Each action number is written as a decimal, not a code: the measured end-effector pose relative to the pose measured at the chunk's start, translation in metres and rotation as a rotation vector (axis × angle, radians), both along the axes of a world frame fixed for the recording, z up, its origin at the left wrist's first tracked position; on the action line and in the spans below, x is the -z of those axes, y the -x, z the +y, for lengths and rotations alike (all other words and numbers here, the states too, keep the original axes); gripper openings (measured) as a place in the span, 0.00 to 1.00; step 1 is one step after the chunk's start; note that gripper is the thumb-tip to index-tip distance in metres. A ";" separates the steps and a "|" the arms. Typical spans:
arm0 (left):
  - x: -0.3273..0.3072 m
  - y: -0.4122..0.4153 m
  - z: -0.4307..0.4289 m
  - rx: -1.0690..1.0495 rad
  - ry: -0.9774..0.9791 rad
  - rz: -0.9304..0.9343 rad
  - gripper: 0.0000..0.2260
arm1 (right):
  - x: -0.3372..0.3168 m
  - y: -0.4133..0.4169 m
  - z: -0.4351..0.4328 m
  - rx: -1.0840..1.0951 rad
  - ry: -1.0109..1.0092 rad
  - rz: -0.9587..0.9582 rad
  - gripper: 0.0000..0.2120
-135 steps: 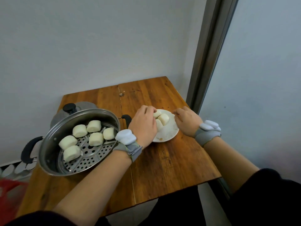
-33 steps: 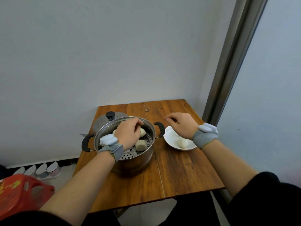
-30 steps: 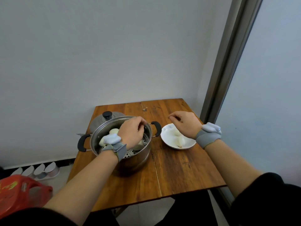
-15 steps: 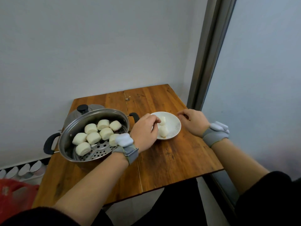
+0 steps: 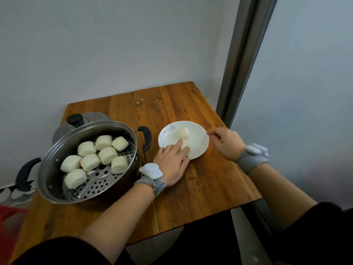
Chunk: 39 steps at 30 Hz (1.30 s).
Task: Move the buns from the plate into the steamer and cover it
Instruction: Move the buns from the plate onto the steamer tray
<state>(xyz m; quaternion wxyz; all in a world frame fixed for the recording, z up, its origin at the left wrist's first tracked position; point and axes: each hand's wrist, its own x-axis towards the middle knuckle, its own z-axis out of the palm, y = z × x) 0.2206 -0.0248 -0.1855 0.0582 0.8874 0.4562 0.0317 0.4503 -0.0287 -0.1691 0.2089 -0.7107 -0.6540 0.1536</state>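
Now, line by line:

Left hand: the left hand (image 5: 172, 163) lies at the plate's 7 o'clock edge, fingers (image 5: 178, 143) stretched over the rim and touching the nearer bun (image 5: 185, 144); whether they have closed on it cannot be told, since the hand hides its underside.

Right hand: the right hand (image 5: 227, 143) sits at the plate's 3 o'clock, on the table just beside the rim, fingers curled loosely with nothing visible in them.

Plate: the white plate (image 5: 199, 144) stands on the wooden table (image 5: 200, 188), at 3 o'clock from the steamer.

Buns on plate: the nearer bun is partly under the left fingertips; a second bun (image 5: 181, 132) lies at its 12 o'clock, touching it.

Steamer: the steamer pot (image 5: 57, 176) is uncovered, with eight buns (image 5: 107, 154) clustered on the perforated rack (image 5: 99, 183), mostly in its far half.

Lid: the steel lid (image 5: 87, 118) with a black knob rests on the table behind the pot at 12 o'clock, partly hidden by it.

In the way: the pot's black side handle (image 5: 146, 137) juts out between the steamer and the plate.
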 end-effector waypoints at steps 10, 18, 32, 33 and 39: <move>0.014 0.008 0.009 -0.096 0.028 -0.113 0.21 | 0.012 0.052 0.050 -0.225 0.087 -0.294 0.27; 0.009 0.002 0.018 -0.108 0.010 -0.111 0.24 | 0.006 0.047 0.054 -0.238 0.134 -0.324 0.21; -0.003 -0.013 0.023 -0.244 0.046 -0.282 0.06 | -0.001 0.034 0.032 -0.117 0.110 -0.039 0.06; -0.004 -0.014 0.024 -0.261 0.073 -0.307 0.05 | -0.003 0.032 0.029 -0.105 0.099 0.000 0.06; -0.025 -0.015 0.016 -0.290 0.112 -0.530 0.07 | -0.014 0.018 0.015 0.001 -0.015 0.079 0.04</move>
